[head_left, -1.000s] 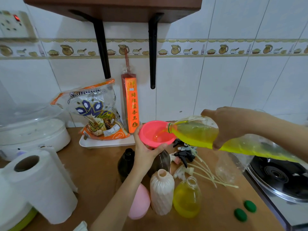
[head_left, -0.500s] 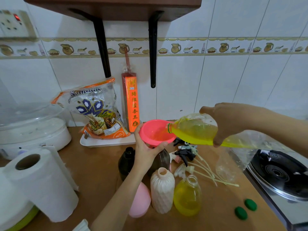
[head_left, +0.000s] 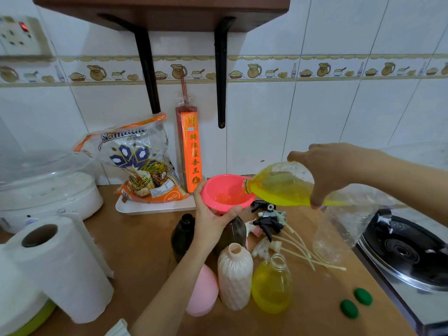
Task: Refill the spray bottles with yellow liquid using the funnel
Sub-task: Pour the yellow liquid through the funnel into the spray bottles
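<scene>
White tile runs behind my view, with a wooden counter (head_left: 135,241) below it. At 9 o'clock I see a white cooker (head_left: 48,190), and nearer me a paper roll (head_left: 60,267); a stove (head_left: 407,253) sits at 4 o'clock. At 11 o'clock a rice bag (head_left: 138,163) leans on a white tray (head_left: 155,207), an orange incense pack (head_left: 191,151) upright just beside it.

My right hand (head_left: 332,173) is clamped around a soft bottle (head_left: 286,185) tipped nearly flat at 2 o'clock, its mouth over the rim of the pink funnel (head_left: 225,194) — yellow liquid pools inside. My left hand (head_left: 213,219) grips the funnel from below, thumb and fingers curled on its bowl, over a brown bottle (head_left: 234,232). A second dark bottle (head_left: 183,234) stands just left of that wrist.

Toward 6 o'clock stand a ribbed bottle (head_left: 235,277), a clear one (head_left: 271,287) mostly full of yellow, and a pink bottle (head_left: 202,292) partly behind my forearm. Spray heads (head_left: 269,224) with tubes lie at 3 o'clock — two green caps (head_left: 356,303) at 5.
</scene>
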